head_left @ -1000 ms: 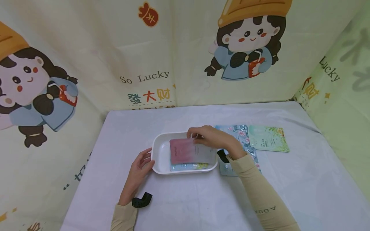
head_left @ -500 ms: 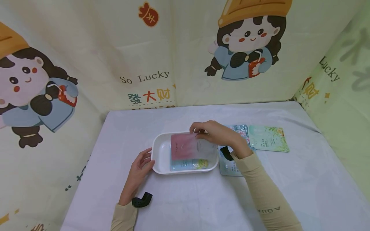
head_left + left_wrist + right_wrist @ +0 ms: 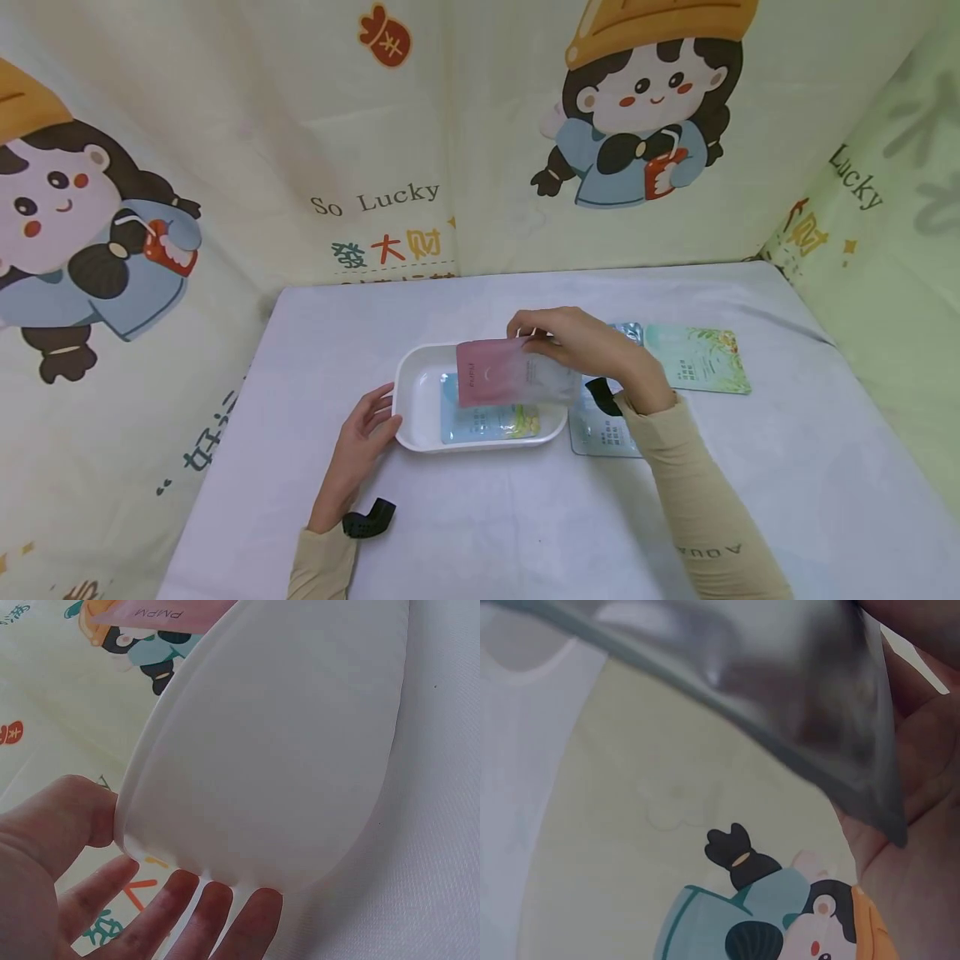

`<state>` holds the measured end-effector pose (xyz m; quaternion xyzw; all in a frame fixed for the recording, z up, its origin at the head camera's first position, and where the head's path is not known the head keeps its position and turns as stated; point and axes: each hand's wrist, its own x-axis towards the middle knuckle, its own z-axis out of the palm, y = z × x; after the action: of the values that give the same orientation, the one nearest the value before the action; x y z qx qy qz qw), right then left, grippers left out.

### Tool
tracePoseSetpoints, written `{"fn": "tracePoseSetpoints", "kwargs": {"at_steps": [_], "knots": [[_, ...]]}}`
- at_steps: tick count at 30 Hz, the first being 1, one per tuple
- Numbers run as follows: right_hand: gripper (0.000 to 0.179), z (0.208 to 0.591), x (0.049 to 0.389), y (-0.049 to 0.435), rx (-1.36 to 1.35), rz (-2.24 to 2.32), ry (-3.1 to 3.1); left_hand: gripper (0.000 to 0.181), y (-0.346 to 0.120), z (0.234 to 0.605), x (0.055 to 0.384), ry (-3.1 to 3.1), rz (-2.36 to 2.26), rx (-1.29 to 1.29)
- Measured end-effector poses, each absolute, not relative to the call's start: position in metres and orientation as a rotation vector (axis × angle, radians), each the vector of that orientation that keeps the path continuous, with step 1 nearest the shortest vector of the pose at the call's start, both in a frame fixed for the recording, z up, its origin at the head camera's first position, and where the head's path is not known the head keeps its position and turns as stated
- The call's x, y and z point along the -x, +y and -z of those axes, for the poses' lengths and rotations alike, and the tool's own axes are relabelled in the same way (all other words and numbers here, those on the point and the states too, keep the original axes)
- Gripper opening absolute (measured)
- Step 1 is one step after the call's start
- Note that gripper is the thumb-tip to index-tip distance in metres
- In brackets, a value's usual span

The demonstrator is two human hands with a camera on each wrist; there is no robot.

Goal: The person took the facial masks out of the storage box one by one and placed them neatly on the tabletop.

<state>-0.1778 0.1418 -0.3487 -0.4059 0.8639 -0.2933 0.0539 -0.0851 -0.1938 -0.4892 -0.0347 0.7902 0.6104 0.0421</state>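
My right hand (image 3: 588, 340) pinches the pink sachet (image 3: 489, 375); my spread left hand (image 3: 360, 442) touches the tray (image 3: 420, 408) (presumably to steady it)

pink packet (image 3: 489, 375): "pmpm"; backdrop (image 3: 495, 150): "so lucky"; sleeve (image 3: 697, 492): "aqua".

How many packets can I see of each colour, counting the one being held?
Pink packet: 1, held in the right hand
Blue packets: 3, one in the white tray, two partly hidden on the table
Green packet: 1, on the table
Total in view: 5
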Motion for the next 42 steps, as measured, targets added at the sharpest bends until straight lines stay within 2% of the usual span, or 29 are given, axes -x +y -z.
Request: {"fn": "tracePoseSetpoints", "kwargs": {"at_steps": [42], "knots": [[0.025, 0.350, 0.168, 0.227, 0.996, 0.849, 2.764, 0.050, -0.194, 0.487, 0.087, 2.398, -1.884, 0.107]]}}
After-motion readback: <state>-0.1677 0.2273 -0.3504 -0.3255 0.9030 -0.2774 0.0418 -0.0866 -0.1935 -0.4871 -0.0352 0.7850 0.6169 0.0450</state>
